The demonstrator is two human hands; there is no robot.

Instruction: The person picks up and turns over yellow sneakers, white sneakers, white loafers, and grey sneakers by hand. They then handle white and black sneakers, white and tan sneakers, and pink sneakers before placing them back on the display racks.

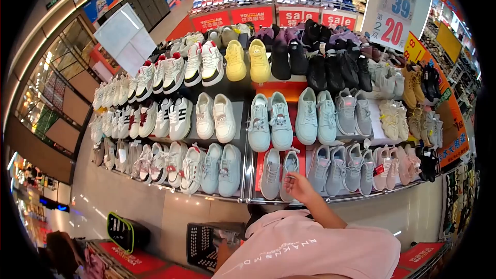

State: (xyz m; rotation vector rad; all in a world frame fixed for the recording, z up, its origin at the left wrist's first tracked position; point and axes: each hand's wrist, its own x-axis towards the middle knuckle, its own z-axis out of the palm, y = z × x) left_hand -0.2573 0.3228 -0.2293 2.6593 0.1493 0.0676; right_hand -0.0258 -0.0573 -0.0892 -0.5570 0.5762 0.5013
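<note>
My right hand (299, 186) reaches over the front row of the shoe rack, its fingers loosely bent and apart. Just beyond the fingertips is a grey sneaker (290, 162), partly covered by the hand; I see no shoe lifted in it. The matching grey sneaker (270, 175) stands to its left. Low at my left side, my left hand (223, 252) is at a dark shopping basket (199, 245) with a perforated wall and appears closed on it, though the fingers are mostly hidden. Something pale shows inside the basket, too blurred to name.
Tiers of sneakers fill the rack, with light blue sneakers (280, 119) in the middle and yellow sneakers (259, 61) above. A metal rail (222, 197) runs along its front. A black basket with a green rim (120, 233) stands behind left. A price sign (393, 18) rises at right.
</note>
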